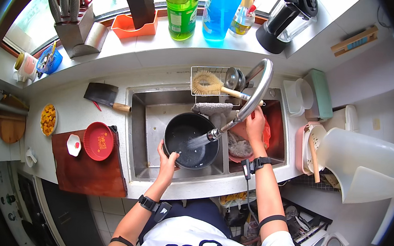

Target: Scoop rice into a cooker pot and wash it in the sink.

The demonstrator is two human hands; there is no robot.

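Note:
My left hand grips the near-left rim of a black pot, thumb on the rim and fingers outside. The pot is tilted over the left basin of a stainless-steel double sink. From the spray head of a metal gooseneck faucet, water runs into the pot, where small white bits show. My right hand is raised over the right basin beside the faucet's neck. Its fingertips are partly hidden behind the faucet, so what they touch is unclear. Below it lie a pink basin and a clear plastic bag.
A wire rack behind the sink holds a bristle brush; a grey cloth hangs over the divider. Left are a cleaver, a cutting board with a red dish, and a bowl of orange chunks. Bottles line the sill.

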